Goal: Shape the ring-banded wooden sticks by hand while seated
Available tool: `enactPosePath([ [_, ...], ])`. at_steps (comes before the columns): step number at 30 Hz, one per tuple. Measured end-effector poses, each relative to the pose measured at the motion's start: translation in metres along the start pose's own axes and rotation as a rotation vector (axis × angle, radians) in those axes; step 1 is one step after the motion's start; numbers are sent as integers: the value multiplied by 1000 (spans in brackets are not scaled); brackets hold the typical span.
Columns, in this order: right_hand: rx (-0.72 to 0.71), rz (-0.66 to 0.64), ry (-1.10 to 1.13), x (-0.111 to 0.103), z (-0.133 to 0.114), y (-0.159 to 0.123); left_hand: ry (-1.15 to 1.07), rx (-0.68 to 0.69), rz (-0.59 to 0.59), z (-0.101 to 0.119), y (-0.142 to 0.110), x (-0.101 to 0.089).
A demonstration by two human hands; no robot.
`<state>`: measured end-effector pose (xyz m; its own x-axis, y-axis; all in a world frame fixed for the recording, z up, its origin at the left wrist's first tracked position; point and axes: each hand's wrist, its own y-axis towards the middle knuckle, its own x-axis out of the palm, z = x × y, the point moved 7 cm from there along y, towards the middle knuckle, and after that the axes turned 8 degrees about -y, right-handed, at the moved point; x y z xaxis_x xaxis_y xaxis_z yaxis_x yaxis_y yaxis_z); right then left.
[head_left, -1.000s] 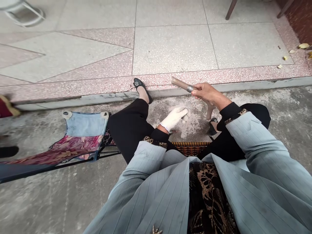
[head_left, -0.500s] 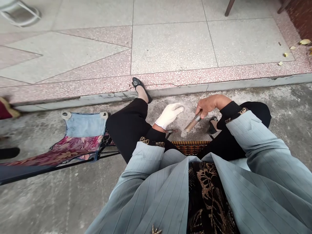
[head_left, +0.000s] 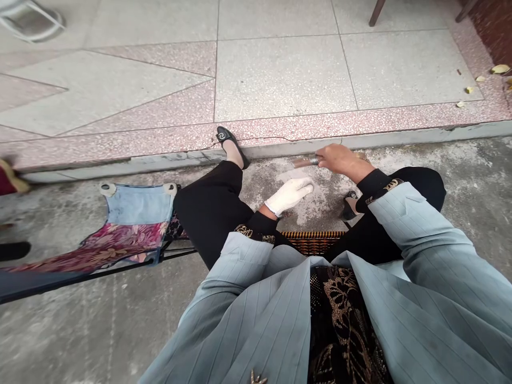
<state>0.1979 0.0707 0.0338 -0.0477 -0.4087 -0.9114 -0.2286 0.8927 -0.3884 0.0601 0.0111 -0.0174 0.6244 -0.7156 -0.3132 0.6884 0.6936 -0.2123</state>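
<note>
My left hand (head_left: 291, 195), in a white knitted glove, is closed low over the ground between my knees. Whatever its fingers may hold is hidden. A thin reddish-brown piece (head_left: 286, 215) shows just under the wrist. My bare right hand (head_left: 338, 158) is wrapped round a wooden-handled tool (head_left: 314, 160) with a silvery band beside the fingers. The tool's front end points left and is smeared by motion, so its kind is unclear. A light brown end of it shows behind the hand. The tool is above and beyond the glove, apart from it.
I sit on a woven seat (head_left: 310, 242) facing a low tiled step (head_left: 280, 146). A folding chair with floral cloth (head_left: 132, 234) stands at left. My black shoes (head_left: 227, 137) rest on the step edge and the ground. A white-framed item (head_left: 34, 24) is at far left.
My right hand has lifted away from me, swinging the tool from a downward slant to nearly level. The gloved left hand has shifted a little right and nearer to me.
</note>
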Motion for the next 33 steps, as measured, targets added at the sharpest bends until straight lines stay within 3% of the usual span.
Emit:
enactPosePath([
  [2,-79,-144,-170,13,-7,-3,45,11,-17,3,-2,-3],
  [4,-198,-311,-148,25,-12,-10,81,46,6,7,-4,-11],
  [7,-401,-568,119,32,-16,-24,79,71,65,8,-4,-23],
  [9,-481,-620,370,24,-17,-29,-33,54,62,4,-2,-24],
  [11,-467,-501,639,6,-13,-25,-240,32,55,-1,-1,-22],
  [14,-295,-247,966,-12,3,-15,-532,44,130,-4,0,-23],
  [17,-145,-143,1140,-12,13,-9,-625,100,212,-4,-1,-27],
  [19,-92,-96,1169,-10,16,-5,-640,116,205,-3,-1,-25],
  [23,24,39,993,-8,26,2,-606,83,94,0,1,-10],
  [26,83,75,538,-7,26,6,-420,34,21,1,1,0],
  [29,26,-41,64,0,16,5,-167,26,45,3,-1,-5],
  [33,-166,-392,-94,28,3,-6,47,56,126,7,-3,-23],
])
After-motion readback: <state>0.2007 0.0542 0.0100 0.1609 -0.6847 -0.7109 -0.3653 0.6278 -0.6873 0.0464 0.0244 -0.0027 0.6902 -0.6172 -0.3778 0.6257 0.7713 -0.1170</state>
